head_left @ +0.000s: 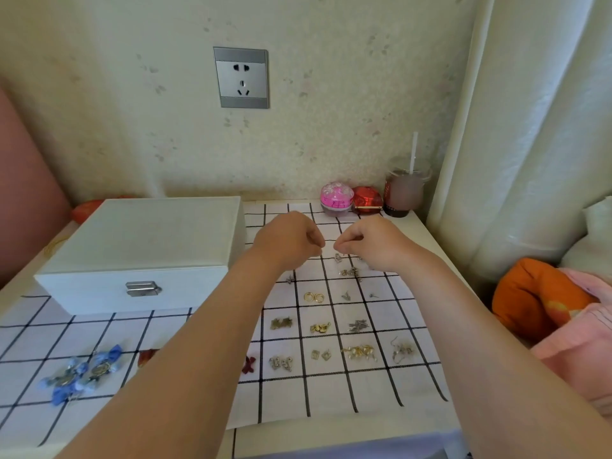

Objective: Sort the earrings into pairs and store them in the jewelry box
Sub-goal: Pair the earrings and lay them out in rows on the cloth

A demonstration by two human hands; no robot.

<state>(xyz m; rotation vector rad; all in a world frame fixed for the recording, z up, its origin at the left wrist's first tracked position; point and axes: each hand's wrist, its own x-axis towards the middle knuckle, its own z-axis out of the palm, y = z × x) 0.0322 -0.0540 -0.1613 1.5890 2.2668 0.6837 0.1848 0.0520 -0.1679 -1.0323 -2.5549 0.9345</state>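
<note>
So, left hand (pixel 291 240) and right hand (pixel 374 243) curled, fingertips pinched, close together above far earrings (pixel 351 272) (can't tell if holding anything); jewelry box (pixel 139 253) closed, left.

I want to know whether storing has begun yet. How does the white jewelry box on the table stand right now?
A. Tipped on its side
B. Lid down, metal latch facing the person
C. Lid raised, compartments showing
B: the jewelry box sits flat with its lid down and the latch at the front, while earrings lie on the checked cloth.
</note>
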